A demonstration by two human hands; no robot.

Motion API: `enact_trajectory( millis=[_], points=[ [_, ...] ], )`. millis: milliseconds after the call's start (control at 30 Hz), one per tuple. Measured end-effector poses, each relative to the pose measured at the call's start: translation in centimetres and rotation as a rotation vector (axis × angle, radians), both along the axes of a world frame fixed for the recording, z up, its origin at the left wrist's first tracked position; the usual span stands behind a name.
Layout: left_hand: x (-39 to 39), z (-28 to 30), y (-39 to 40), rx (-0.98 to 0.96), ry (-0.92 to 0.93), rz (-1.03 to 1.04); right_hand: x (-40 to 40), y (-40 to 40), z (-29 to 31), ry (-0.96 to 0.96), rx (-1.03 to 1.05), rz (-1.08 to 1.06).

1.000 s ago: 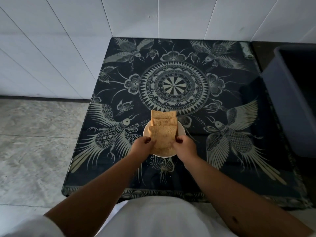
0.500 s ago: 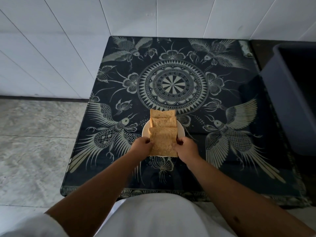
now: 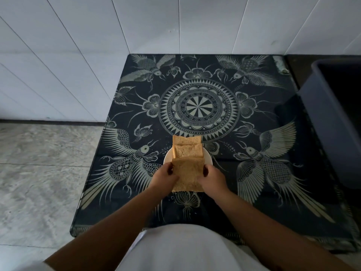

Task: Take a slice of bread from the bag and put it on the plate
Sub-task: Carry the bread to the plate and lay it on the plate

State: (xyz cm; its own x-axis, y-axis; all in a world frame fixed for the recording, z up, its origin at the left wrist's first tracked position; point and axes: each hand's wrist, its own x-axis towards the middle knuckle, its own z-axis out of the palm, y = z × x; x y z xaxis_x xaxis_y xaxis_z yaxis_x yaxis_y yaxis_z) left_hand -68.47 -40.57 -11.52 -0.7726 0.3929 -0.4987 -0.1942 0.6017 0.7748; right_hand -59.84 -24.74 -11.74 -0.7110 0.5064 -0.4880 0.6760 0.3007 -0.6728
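Lying at far left is a grey stone floor (image 3: 39,173), with white wall tiles (image 3: 78,55) above it. One dark table (image 3: 254,202), printed with pale birds, flowers and a round medallion, fills the middle. Two bare forearms reach onto it from the near edge, over a white shirt (image 3: 181,249).

First comes the left hand (image 3: 165,178), fingers curled round the left edge of the nearest slice (image 3: 187,175), thumb on top. That slice is one of three visible brown slices. It is roughly rectangular, its long axis running from the person away toward the wall, and it is held nearly flat, facing up. Its far edge overlaps the near rim of the one white plate (image 3: 168,157), while its near end hangs over the table short of the plate; whether it touches the plate cannot be told.

Beyond it, two more slices lie on the plate in a row, each overlapping the next like shingles: the middle slice (image 3: 188,151), then the far slice (image 3: 186,139), whose far end juts past the plate's rim toward the medallion. Both run along the same axis.

Next is the right hand (image 3: 212,178), mirroring the left, fingers clasping the nearest slice's right edge.

At far right stands one dark grey bin (image 3: 332,124), against the table's side. No bag is in view.
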Motion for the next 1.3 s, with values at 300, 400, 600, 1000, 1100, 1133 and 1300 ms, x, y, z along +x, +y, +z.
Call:
enact_trajectory(
  millis=[300, 400, 600, 1000, 1100, 1133, 1300],
  points=[
    [-0.6, 0.1, -0.2, 0.327, -0.183, 0.11, -0.7, 0.7, 0.7, 0.053, -0.28, -0.099],
    [-0.8, 0.5, 0.5, 0.42, -0.235, 0.099, -1.5, 0.1, 1.0, 0.163, -0.428, -0.185],
    [-0.5, 0.6, 1.1, 0.438, -0.3, 0.106, -2.5, -0.5, 0.9, 0.183, -0.486, -0.207],
    [0.3, -1.1, -0.9, 0.306, -0.164, 0.136, -0.4, -0.2, 0.2, 0.158, -0.241, -0.266],
    [0.3, -1.5, -1.1, 0.298, -0.172, 0.112, -0.4, -0.4, -0.1, 0.141, -0.287, -0.265],
    [0.3, -1.4, -1.1, 0.29, -0.175, 0.104, -0.5, -0.4, 0.0, 0.139, -0.281, -0.269],
    [-0.1, -0.3, -1.1, 0.234, -0.183, 0.018, -0.5, -0.1, 0.2, 0.13, -0.253, -0.221]
  ],
)
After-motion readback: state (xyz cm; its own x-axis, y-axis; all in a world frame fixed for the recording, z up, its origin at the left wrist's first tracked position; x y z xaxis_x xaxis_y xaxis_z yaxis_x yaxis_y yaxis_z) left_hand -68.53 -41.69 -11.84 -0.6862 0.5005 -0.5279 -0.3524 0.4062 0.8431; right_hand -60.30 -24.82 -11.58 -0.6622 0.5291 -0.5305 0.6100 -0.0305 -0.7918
